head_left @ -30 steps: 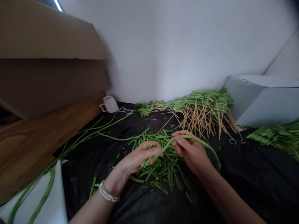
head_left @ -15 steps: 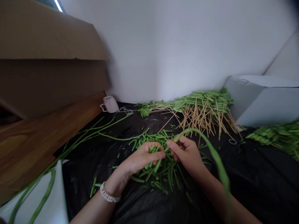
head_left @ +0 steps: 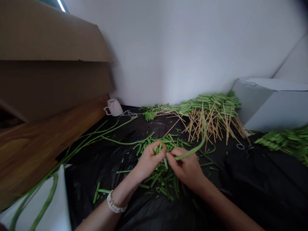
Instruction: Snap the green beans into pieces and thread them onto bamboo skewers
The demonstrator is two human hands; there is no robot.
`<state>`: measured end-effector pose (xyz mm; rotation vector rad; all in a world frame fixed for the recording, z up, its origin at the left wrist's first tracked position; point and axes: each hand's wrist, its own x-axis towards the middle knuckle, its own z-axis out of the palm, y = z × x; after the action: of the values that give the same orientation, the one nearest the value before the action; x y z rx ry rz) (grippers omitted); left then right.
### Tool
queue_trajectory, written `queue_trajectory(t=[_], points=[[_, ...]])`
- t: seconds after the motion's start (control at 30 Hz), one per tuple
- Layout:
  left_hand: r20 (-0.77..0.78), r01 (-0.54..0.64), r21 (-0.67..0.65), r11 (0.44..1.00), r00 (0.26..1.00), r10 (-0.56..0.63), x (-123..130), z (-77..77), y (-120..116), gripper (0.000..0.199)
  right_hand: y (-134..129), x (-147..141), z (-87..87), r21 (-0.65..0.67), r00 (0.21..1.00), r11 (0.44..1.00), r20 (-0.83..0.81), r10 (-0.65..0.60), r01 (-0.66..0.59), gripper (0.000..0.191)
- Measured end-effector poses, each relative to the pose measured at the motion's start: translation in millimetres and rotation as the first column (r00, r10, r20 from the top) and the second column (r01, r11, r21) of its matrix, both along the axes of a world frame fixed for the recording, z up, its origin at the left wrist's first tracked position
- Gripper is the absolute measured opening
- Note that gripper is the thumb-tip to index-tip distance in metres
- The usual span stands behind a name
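Observation:
My left hand [head_left: 152, 158] is closed around several short green bean pieces [head_left: 157, 149], whose ends stick out by the thumb. Close beside it, my right hand [head_left: 184, 165] pinches a long green bean [head_left: 195, 149], which curves up and away to the right. The fingertips of both hands nearly meet. Beneath them spreads a pile of cut bean pieces [head_left: 161, 184] on black plastic sheeting [head_left: 96, 160]. The right fingers' undersides are hidden.
Skewered bean pieces [head_left: 211, 102] with bare wooden sticks [head_left: 204, 125] lie by the wall, more [head_left: 286, 142] at far right. Uncut long beans [head_left: 79, 149] stretch along the left. A mug [head_left: 114, 107], a cardboard box [head_left: 55, 48] and a white box [head_left: 276, 104] stand around.
The long bean in my right hand has swung from arching over my right forearm to pointing up and away. Both hands have shifted slightly, and the left wrist has moved a little right.

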<state>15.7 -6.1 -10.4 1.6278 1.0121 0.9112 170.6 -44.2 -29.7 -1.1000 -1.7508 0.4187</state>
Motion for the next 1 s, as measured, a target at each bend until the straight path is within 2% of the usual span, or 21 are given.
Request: queue_trajectory(t=[0.1,0.27,0.4,0.5,0.6,0.77,0.87,0.93,1.0], points=[[0.059,-0.031,-0.034,0.999,0.998,0.033,1,-1.1,0,0.024,-3,-5,-1.7,0.035,0.999,0.999,0.037,0.04,-0.041,0.021],[0.275,-0.028,-0.276,0.961,0.956,0.107,1,2.2,0,0.03,-3,-4,5.0,-0.085,0.992,0.995,-0.12,0.043,-0.053,0.016],[0.373,0.006,-0.329,0.944,0.919,0.125,-2,4.7,4,0.036,-2,-2,4.3,-0.214,0.987,0.976,-0.163,0.014,-0.049,0.018],[0.329,0.042,-0.342,0.939,0.941,0.078,-3,3.3,4,0.038,-2,0,3.9,-0.285,0.979,0.957,-0.205,0.0,-0.06,0.026],[0.299,0.16,-0.387,0.908,0.953,-0.04,-4,0.8,1,0.038,-1,3,5.9,-0.328,0.971,0.941,-0.238,0.005,-0.085,0.032],[0.314,0.316,-0.448,0.837,0.932,-0.183,-6,0.9,0,0.042,-1,4,7.3,-0.385,0.935,0.894,-0.341,0.094,-0.23,0.035],[0.321,0.334,-0.467,0.819,0.927,-0.195,-8,2.7,1,0.039,0,4,8.5,-0.425,0.891,0.847,-0.44,0.116,-0.32,0.035],[0.325,0.331,-0.488,0.808,0.928,-0.183,-9,4.1,1,0.036,2,6,10.3,-0.435,0.843,0.829,-0.532,0.078,-0.351,0.031],[0.354,0.34,-0.503,0.794,0.92,-0.17,-9,5.8,1,0.034,5,9,12.5,-0.417,0.754,0.832,-0.656,0.002,-0.365,0.028]])
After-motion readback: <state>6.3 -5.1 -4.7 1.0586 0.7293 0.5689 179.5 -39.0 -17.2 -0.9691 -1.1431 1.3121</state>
